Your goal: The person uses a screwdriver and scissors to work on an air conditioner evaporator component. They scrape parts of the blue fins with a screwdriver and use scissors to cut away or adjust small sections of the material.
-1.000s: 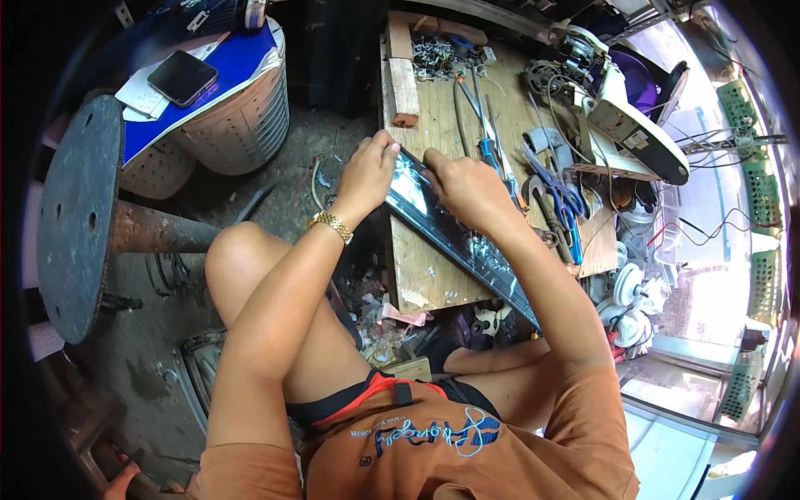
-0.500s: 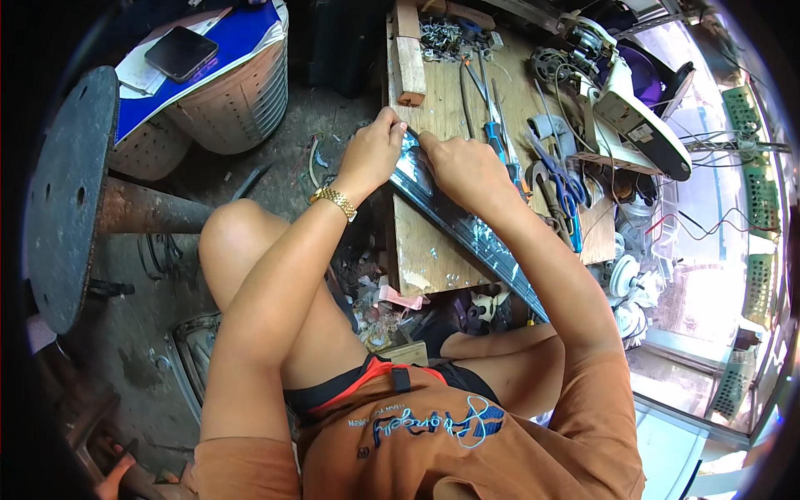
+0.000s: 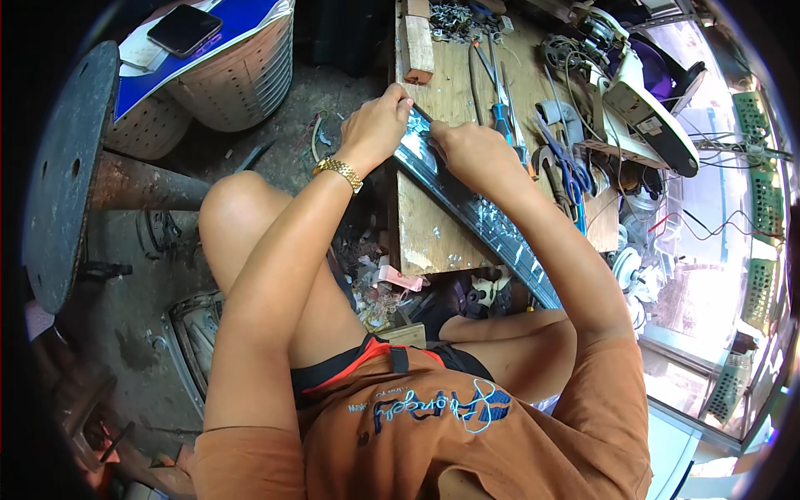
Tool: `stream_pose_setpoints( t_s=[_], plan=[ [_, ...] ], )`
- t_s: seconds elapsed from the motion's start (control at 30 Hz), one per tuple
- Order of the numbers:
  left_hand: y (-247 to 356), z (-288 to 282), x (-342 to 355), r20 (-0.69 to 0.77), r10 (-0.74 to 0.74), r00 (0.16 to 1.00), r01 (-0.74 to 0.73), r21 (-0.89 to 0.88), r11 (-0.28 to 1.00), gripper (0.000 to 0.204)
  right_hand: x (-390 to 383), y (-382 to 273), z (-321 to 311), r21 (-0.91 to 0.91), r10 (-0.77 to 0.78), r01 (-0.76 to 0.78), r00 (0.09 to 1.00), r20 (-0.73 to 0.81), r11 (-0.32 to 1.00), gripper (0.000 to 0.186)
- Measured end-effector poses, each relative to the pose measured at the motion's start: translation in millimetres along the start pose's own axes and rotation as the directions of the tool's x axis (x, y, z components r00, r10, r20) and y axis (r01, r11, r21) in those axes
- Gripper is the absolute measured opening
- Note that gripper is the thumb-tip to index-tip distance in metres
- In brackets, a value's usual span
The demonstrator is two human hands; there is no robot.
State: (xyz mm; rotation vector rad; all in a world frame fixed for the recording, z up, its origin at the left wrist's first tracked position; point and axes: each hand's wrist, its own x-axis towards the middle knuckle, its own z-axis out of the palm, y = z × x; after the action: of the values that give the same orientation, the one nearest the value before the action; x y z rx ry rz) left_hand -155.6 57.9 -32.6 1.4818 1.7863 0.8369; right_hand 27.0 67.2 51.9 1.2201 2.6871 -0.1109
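My left hand (image 3: 376, 125), with a gold watch on the wrist, grips the upper end of a long dark strip (image 3: 500, 237), thumb at its edge. My right hand (image 3: 475, 158) is curled on the strip just right of the left, fingertips against its shiny surface; whether a small item is under them is hidden. The strip lies diagonally over the plywood bench (image 3: 442, 233), with whitish flecks on and beside it. Beyond the right hand are a blue-handled screwdriver (image 3: 502, 121), blue-handled scissors (image 3: 571, 179) and other tools. A wooden block (image 3: 418, 54) sits at the bench's left edge.
A phone (image 3: 184, 30) lies on blue sheets atop perforated bins (image 3: 233, 92) at upper left. A metal disc stand (image 3: 62, 175) is left of my knee. Appliance parts with cables (image 3: 646, 125) crowd the right, beside green perforated boards (image 3: 762, 200). Scraps (image 3: 392, 279) litter the floor.
The view has shifted, so bench and hands appear higher in the picture. Both hands stay at the strip's upper end, with only slight changes in the right fingers' position.
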Motion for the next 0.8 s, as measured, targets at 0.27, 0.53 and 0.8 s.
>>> stream_pose_setpoints(
  t_s=[0.27, 0.53, 0.8],
  plan=[
    [-4, 5, 1, -0.026, 0.045, 0.999, -0.043, 0.072, 0.996, 0.031, -18, 10, 11, -0.004, 0.038, -0.038, 0.999, 0.022, 0.999, 0.017],
    [-6, 4, 1, -0.024, 0.077, 0.997, -0.075, 0.09, 0.993, 0.031, -47, 15, 10, -0.038, 0.058, -0.057, 0.998, 0.024, 0.998, 0.014],
    [-5, 1, 1, 0.004, 0.059, 0.998, -0.059, 0.059, 0.996, 0.031, -76, 22, 11, -0.058, 0.106, -0.104, 0.993, 0.049, 0.993, 0.013]
  ],
)
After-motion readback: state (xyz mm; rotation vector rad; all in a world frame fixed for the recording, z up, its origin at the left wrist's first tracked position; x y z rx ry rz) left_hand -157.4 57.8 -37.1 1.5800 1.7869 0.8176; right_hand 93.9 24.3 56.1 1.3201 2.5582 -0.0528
